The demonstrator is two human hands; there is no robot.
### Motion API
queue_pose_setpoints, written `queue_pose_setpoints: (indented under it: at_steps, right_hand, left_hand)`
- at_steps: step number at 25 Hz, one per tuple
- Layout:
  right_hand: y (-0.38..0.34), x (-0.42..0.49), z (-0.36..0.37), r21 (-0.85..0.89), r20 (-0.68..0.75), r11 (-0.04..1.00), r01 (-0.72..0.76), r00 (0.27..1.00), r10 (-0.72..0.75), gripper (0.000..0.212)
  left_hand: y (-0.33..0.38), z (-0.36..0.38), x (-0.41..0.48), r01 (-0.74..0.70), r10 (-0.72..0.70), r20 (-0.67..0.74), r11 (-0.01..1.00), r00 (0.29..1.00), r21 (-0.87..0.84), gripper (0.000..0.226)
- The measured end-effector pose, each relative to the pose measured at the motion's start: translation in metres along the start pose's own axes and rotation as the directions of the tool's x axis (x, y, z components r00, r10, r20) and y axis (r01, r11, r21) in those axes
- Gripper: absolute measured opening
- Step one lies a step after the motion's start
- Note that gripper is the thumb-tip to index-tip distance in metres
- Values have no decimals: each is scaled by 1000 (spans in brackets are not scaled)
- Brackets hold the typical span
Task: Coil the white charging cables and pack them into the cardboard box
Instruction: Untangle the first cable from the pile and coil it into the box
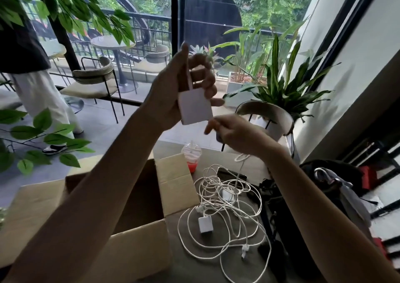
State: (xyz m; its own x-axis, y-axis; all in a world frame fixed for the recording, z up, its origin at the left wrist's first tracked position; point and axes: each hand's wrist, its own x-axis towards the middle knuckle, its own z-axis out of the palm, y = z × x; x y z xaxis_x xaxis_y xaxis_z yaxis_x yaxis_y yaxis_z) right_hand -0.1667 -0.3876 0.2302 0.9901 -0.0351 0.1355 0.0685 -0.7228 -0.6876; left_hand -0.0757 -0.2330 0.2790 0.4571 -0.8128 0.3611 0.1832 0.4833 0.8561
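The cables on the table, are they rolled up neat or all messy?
Messy. The white cables lie in loose, tangled loops on the table beside the cardboard box, not coiled or packed.

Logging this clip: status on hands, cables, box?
Left hand raised, gripping white charger block. Right hand pinching its cable. Loose cables tangled on table; cardboard box open. Nothing blocking.

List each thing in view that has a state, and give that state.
left hand: raised, shut on white charger block
right hand: pinching white cable that hangs to the table
cardboard box: open, flaps up
cable pile: loose, tangled, uncoiled
drink cup: upright, lidded
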Motion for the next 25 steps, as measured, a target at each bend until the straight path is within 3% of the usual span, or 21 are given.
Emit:
queue_pose_setpoints:
  at_steps: [1, 2, 3, 5, 6, 9, 12, 15, 18, 21, 23, 25]
  right_hand:
    - [0, -6, 2, -121, 158, 992, 23, 987, -4, 28]
    - [-2, -10, 3, -204, 256, 975, 88, 966, -34, 26]
    - [-3, -12, 3, -253, 281, 950, 181, 954, -107, 23]
    - [-6, -11, 0, -260, 182, 906, 333, 939, -292, 13]
    - [-5, -9, -3, -219, 115, 909, 355, 934, -337, 9]
    - [3, -6, -9, -25, -28, 960, 279, 960, -279, 5]
    - [12, -8, -6, 9, -75, 959, 283, 957, -282, 10]
    - [21, -9, -1, 138, 7, 944, 299, 953, -302, 16]
    - [36, -13, -5, 502, 127, 856, 126, 968, -217, 13]
    - [49, -16, 1, 508, 208, 858, 79, 955, -211, 18]
    - [53, -15, 10, 531, 158, 846, 43, 976, -148, 22]
    - [54, -14, 15, 589, 10, 808, 14, 1000, -25, 27]
  left_hand:
    - [-11, -8, 1, 1, 10, -95, 994, 995, 110, 49]
    - [-21, -15, 1, 12, 66, -193, 926, 979, 378, 46]
    - [-32, -18, 0, 57, 129, -238, 762, 963, 645, 43]
    - [-50, -21, -4, 120, 63, -169, 471, 984, 874, 43]
    - [-55, -22, -8, 146, -46, -141, 462, 989, 875, 50]
    - [-60, -26, -15, 293, -383, -26, 659, 923, 693, 71]
    - [-53, -33, -21, 396, -586, 139, 684, 798, 613, 44]
    - [-49, -41, -28, 437, -648, 275, 713, 711, 549, 33]
    - [-54, -44, -37, 423, -521, 361, 849, 774, 317, 44]
    - [-60, -43, -41, 418, -419, 266, 906, 868, 62, 49]
    - [-63, -45, -41, 389, -384, 192, 921, 903, 12, 45]
    - [-63, -48, -41, 373, -375, 122, 927, 919, 37, 44]
